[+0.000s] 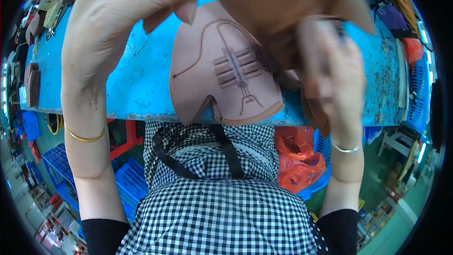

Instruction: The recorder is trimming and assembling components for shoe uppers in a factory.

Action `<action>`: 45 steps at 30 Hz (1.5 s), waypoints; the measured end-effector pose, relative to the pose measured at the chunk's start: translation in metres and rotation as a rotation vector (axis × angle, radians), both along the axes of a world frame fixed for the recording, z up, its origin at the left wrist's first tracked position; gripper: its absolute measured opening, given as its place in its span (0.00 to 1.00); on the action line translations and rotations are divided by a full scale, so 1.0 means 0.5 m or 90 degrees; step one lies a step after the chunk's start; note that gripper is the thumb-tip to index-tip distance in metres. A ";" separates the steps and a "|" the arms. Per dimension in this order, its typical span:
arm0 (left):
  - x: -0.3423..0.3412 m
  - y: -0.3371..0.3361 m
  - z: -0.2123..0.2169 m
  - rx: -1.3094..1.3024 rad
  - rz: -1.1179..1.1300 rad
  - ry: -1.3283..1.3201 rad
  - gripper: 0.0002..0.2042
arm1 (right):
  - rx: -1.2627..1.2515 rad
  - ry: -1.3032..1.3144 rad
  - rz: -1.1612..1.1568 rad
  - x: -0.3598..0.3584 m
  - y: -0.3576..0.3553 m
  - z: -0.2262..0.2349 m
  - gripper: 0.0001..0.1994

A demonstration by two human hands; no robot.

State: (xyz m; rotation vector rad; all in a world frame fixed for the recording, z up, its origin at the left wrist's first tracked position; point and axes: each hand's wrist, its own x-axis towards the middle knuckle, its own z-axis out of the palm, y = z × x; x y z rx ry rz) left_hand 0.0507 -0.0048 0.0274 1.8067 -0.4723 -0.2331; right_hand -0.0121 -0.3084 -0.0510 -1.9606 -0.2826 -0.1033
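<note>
A pinkish-brown shoe upper (pixel 198 66) with dark stitched lines and a ribbed middle lies flat on the blue worktable (pixel 137 89). Above its far right part, a brown leather piece (pixel 283 4) is held up, blurred by motion. My left hand (pixel 108 23) is raised at the upper left, its thumb closed on a small black part at that piece's left edge; its grip is partly cut off by the frame. On the other side, my right hand (pixel 330 66) is curled against the brown piece, fingers smeared. Beneath it, another brown piece (pixel 317 113) hangs at the table's front edge.
Stacked brown pieces (pixel 32 85) rest at the table's left end. Blue plastic baskets (pixel 132 179) and a red bag (pixel 297 160) sit below the front edge, near my checked apron (pixel 212 217). A blue crate (pixel 417 94) stands beyond the right end.
</note>
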 end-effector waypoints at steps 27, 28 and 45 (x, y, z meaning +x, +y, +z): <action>0.031 -0.094 -0.111 0.364 -0.384 -0.022 0.04 | -0.409 -0.176 0.376 0.041 0.033 0.047 0.09; 0.030 -0.095 -0.114 0.346 -0.387 -0.067 0.04 | -0.421 -0.165 0.400 0.043 0.034 0.052 0.09; 0.051 -0.073 -0.099 0.374 -0.309 -0.044 0.08 | -0.406 -0.082 0.332 0.074 0.053 0.069 0.11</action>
